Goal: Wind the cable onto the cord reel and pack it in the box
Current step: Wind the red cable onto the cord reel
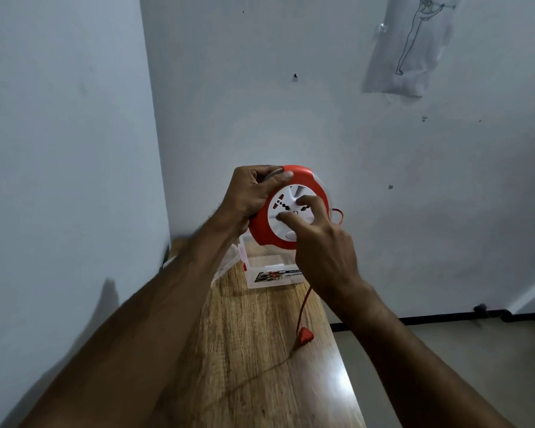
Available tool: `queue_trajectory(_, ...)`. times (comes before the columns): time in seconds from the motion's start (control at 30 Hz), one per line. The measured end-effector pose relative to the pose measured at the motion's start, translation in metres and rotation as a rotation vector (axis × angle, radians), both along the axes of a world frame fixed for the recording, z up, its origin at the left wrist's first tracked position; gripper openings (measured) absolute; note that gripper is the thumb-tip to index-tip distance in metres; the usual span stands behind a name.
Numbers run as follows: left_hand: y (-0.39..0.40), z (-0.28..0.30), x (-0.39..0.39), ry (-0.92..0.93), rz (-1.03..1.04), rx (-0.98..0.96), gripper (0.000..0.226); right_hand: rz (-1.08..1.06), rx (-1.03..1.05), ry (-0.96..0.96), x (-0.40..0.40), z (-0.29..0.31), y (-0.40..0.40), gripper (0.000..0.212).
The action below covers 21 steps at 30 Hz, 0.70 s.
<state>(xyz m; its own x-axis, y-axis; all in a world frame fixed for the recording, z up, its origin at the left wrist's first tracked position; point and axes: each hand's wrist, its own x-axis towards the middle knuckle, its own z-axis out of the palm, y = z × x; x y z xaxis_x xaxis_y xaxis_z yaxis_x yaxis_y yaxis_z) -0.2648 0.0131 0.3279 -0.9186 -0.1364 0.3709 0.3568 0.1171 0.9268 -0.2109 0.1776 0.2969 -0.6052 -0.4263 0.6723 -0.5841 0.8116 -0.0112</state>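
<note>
I hold the cord reel up in the air in front of me, above the far end of the wooden table, and behind the reel there is only the pale wall. On this wall, high and to the right of the reel, hangs a sheet of paper with a line drawing, and a small dark mark sits straight above the reel. Below the reel, on the table, stands the clear plastic box with a printed label on its front; my right hand and the reel cover part of it, so I cannot see well into it. To the left of the box my left forearm hides what looks like a clear lid, and I cannot tell more about it. The reel is round, with a red outer ring and a white face that has dark socket holes and a small red switch. My left hand is closed around the upper left edge of the reel, with the thumb lying over the red rim. My right hand is half open, and its fingertips press on the white face. The red cable comes out at the right side of the reel, passes behind my right hand and hangs down to the table, where the red plug lies near the right edge, well below the box.
</note>
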Motion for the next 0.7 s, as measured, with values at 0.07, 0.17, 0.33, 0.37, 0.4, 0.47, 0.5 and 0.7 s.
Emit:
queue_trajectory(0.07, 0.000, 0.001, 0.000, 0.003, -0.004, -0.009, 0.027, -0.011, 0.116, -0.058, -0.003, 0.001, 0.005, 0.053)
queue_trajectory(0.17, -0.002, 0.001, 0.000, -0.006, -0.018, -0.020, 0.022, -0.005, 0.223, -0.062, -0.003, 0.005, 0.010, 0.062)
queue_trajectory(0.33, -0.005, 0.003, 0.000, -0.017, -0.064, -0.044, 0.023, -0.011, 0.309, -0.017, -0.005, 0.010, 0.014, 0.073)
queue_trajectory(0.37, -0.005, 0.003, 0.001, -0.024, -0.074, -0.046, 0.024, -0.005, 0.330, -0.009, -0.007, 0.011, 0.014, 0.072)
queue_trajectory(0.4, -0.005, 0.003, 0.001, -0.030, -0.083, -0.051, 0.025, -0.002, 0.352, -0.003, -0.008, 0.011, 0.015, 0.071)
queue_trajectory(0.47, -0.003, 0.001, 0.000, -0.034, -0.099, -0.058, 0.029, -0.008, 0.378, 0.001, -0.009, 0.011, 0.015, 0.066)
queue_trajectory(0.5, -0.002, 0.001, 0.000, -0.034, -0.105, -0.058, 0.029, -0.016, 0.383, -0.003, -0.009, 0.010, 0.014, 0.064)
queue_trajectory(0.7, 0.000, 0.000, 0.000, -0.025, -0.113, -0.098, 0.031, -0.003, 0.370, 0.007, -0.013, 0.010, 0.013, 0.062)
